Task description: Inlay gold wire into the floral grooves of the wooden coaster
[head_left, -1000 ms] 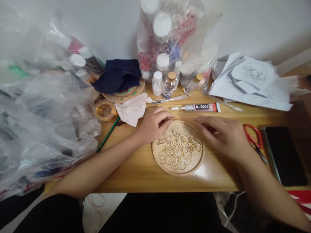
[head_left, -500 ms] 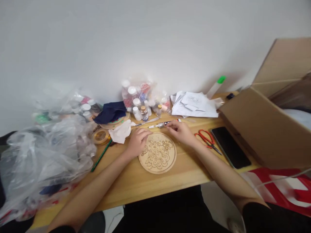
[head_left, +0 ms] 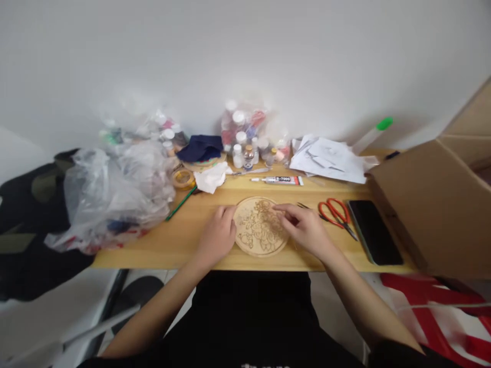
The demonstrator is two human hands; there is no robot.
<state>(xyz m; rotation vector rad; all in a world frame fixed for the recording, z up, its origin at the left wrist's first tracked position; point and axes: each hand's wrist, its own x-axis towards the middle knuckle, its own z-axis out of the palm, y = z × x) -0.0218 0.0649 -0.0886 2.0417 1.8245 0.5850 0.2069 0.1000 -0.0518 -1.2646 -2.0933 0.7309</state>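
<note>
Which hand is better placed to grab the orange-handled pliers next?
Likely the right hand: it is at the right side of the wooden disc, nearer the pliers; the left hand is at the disc's left edge.

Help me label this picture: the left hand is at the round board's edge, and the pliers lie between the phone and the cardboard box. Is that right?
Not quite: in the head view, the pliers lie between the right hand and the phone. The left hand is indeed at the round board's edge.
</note>
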